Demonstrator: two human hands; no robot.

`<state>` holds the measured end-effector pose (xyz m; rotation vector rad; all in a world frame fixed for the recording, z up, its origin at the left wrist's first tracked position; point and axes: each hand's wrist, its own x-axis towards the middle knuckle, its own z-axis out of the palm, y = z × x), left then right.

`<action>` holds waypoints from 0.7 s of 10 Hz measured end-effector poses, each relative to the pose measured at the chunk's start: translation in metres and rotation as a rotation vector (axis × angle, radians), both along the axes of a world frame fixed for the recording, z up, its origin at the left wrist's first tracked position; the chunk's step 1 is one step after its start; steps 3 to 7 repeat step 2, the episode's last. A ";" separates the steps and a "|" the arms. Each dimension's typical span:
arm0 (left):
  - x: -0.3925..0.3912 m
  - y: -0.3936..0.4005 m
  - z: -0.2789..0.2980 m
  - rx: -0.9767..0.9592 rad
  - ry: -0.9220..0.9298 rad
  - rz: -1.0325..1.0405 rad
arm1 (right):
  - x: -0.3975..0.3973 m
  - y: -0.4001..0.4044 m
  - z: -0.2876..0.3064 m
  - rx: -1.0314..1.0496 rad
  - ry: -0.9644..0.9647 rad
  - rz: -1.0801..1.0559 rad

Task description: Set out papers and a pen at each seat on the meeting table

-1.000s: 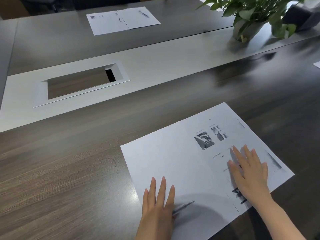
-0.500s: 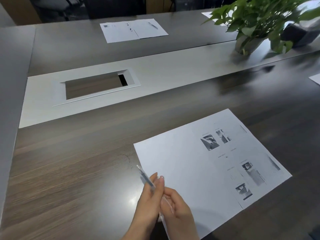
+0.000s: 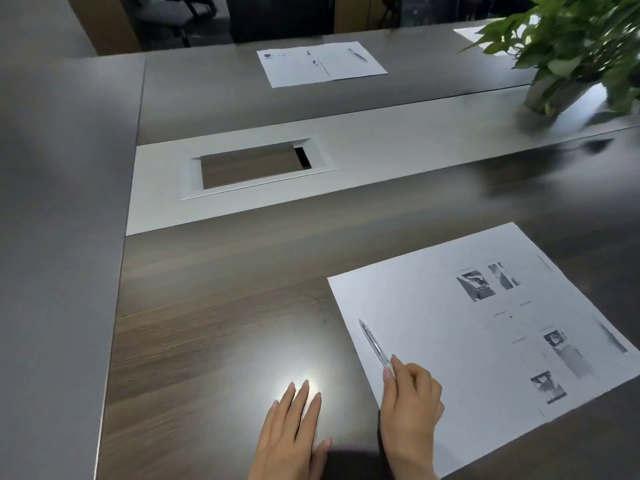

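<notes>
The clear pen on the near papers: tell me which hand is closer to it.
Right. The right hand pinches the near end of the clear pen over the near papers; the left hand lies flat on the table, left of the sheets.

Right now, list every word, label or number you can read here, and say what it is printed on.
None can be read.
Near printed sheet: small captions beside the photos, too blurred.
Far papers: dark marks only, too small.
Pen in the right hand: no marking visible.
</notes>
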<state>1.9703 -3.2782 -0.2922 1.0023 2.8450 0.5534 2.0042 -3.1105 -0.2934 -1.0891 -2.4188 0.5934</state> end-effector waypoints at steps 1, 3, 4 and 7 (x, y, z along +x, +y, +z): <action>0.002 -0.001 -0.001 0.030 0.022 -0.015 | 0.002 0.002 0.004 -0.032 -0.016 0.033; 0.006 -0.003 -0.001 0.099 0.095 -0.006 | 0.012 -0.006 0.008 -0.075 0.016 0.035; 0.006 -0.003 -0.001 0.099 0.095 -0.006 | 0.012 -0.006 0.008 -0.075 0.016 0.035; 0.006 -0.003 -0.001 0.099 0.095 -0.006 | 0.012 -0.006 0.008 -0.075 0.016 0.035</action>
